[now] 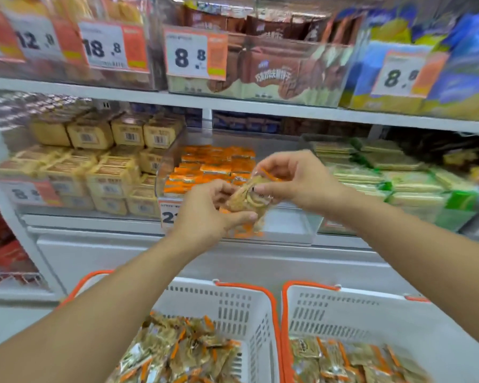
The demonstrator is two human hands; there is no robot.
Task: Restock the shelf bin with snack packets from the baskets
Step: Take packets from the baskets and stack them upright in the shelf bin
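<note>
Both hands hold a few snack packets [246,199], clear with orange edges and tan contents, in front of the clear shelf bin [288,225]. My left hand [205,211] grips them from below, thumb across the front. My right hand [293,178] pinches the top packet from above. The bin holds rows of orange packets [213,167] toward its back; its front part shows bare floor. Two white baskets with orange rims stand below: the left basket [233,305] and the right basket [343,308], each holding several of the same packets.
Yellow boxed snacks [94,167] fill the bin to the left, green packets [398,178] the bin to the right. The upper shelf [233,102] carries brown biscuit packs and price tags. A price tag [168,214] hangs on the target bin's front.
</note>
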